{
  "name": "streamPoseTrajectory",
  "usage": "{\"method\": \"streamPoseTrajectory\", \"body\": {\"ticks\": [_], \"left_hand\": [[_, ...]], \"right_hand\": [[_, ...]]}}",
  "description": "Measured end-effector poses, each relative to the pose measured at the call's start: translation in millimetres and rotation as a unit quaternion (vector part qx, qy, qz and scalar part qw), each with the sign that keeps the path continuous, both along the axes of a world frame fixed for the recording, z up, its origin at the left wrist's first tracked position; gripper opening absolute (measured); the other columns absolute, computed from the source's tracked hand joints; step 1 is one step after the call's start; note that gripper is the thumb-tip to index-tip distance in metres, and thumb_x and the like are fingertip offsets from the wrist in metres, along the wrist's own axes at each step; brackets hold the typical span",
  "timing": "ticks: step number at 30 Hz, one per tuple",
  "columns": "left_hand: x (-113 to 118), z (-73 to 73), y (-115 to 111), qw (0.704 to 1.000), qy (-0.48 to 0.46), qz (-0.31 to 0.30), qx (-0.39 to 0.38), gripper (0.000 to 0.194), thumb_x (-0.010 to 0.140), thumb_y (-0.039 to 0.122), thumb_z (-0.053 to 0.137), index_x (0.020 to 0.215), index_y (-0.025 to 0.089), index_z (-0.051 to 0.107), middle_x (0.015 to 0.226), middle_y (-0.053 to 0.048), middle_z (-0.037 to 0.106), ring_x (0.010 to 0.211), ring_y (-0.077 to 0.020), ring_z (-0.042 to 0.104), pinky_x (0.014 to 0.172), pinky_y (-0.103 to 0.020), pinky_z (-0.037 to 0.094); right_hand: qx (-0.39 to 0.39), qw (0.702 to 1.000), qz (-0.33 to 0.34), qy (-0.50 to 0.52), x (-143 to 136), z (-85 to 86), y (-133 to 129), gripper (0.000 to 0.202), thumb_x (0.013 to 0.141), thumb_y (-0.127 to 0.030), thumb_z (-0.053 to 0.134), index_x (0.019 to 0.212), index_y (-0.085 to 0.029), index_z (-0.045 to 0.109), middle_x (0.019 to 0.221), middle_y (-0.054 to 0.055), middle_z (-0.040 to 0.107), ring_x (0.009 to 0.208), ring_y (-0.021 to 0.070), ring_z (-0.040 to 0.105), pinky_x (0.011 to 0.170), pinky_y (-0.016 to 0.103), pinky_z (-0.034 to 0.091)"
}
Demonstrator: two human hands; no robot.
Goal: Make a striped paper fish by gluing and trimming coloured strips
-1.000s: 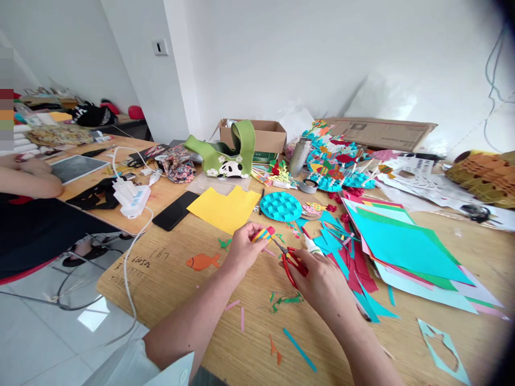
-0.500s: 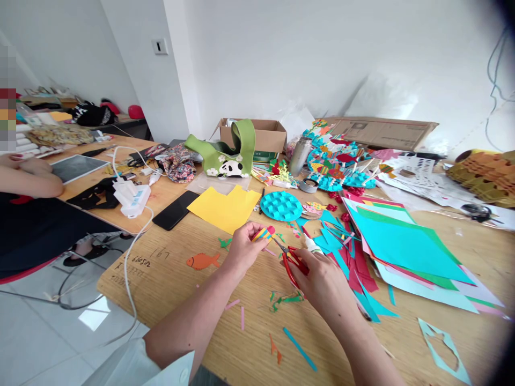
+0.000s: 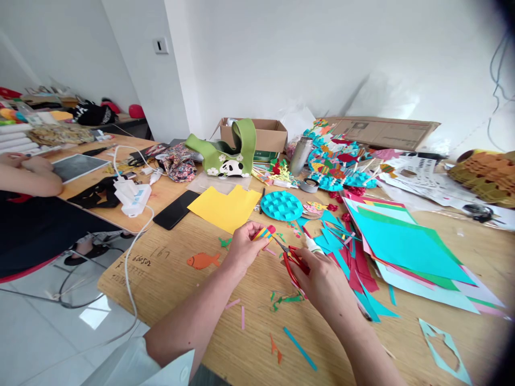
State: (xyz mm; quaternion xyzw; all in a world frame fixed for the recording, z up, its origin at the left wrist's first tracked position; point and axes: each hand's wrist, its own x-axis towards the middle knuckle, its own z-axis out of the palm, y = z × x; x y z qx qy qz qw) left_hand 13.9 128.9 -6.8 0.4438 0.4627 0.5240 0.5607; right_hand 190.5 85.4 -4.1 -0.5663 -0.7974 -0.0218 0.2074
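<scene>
The left hand point(image 3: 243, 249) pinches a small striped paper piece point(image 3: 263, 235) above the wooden table point(image 3: 177, 305); the right hand's point(image 3: 325, 276) fingers curl around red-handled scissors point(image 3: 286, 250), blade tips just beside the piece. An orange paper fish point(image 3: 202, 261) lies left of the left forearm.

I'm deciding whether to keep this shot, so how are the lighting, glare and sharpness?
Head view: bright, soft light, weak shadows on the tabletop; head view: white glare on the floor, dark vignetting along the right edge; head view: the red-handled scissors look reasonably sharp, the striped paper piece is too small for fine detail, and the lowest handwriting is unreadable.
</scene>
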Motion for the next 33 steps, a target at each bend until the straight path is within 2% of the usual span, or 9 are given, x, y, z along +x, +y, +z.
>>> {"method": "streamPoseTrajectory", "body": {"ticks": [11,19,33], "left_hand": [[0.0,-2.5,0.6,1.0,-0.01,0.006,-0.002,0.022,0.058,0.02,0.066,0.079,0.016,0.061,0.062,0.003,0.058,0.051,-0.0079,0.047,0.043,-0.018,0.032],[-0.4,-3.2,-0.5,0.999,0.033,-0.001,-0.003,0.021,0.06,0.021,0.064,0.081,0.015,0.063,0.067,0.001,0.061,0.057,-0.01,0.053,0.046,-0.018,0.039],[1.0,-4.8,-0.3,0.999,-0.019,-0.02,-0.016,0.014,0.061,0.025,0.069,0.07,0.014,0.066,0.065,0.0,0.063,0.059,-0.0104,0.052,0.055,-0.022,0.036]], "right_hand": [[-0.008,1.0,-0.013,0.009,1.5,-1.8,1.9,0.025,0.091,-0.037,0.047,0.083,-0.019,0.062,0.066,0.005,0.062,0.065,0.0211,0.059,0.061,0.03,0.041],[0.017,1.0,0.002,0.015,-0.8,-0.5,0.9,0.027,0.091,-0.038,0.047,0.09,-0.017,0.064,0.072,0.008,0.066,0.07,0.0231,0.061,0.065,0.032,0.043],[0.019,1.0,-0.001,-0.012,-1.6,0.5,0.6,0.024,0.091,-0.036,0.049,0.096,-0.018,0.064,0.079,0.009,0.069,0.079,0.0249,0.063,0.07,0.034,0.042]]}}
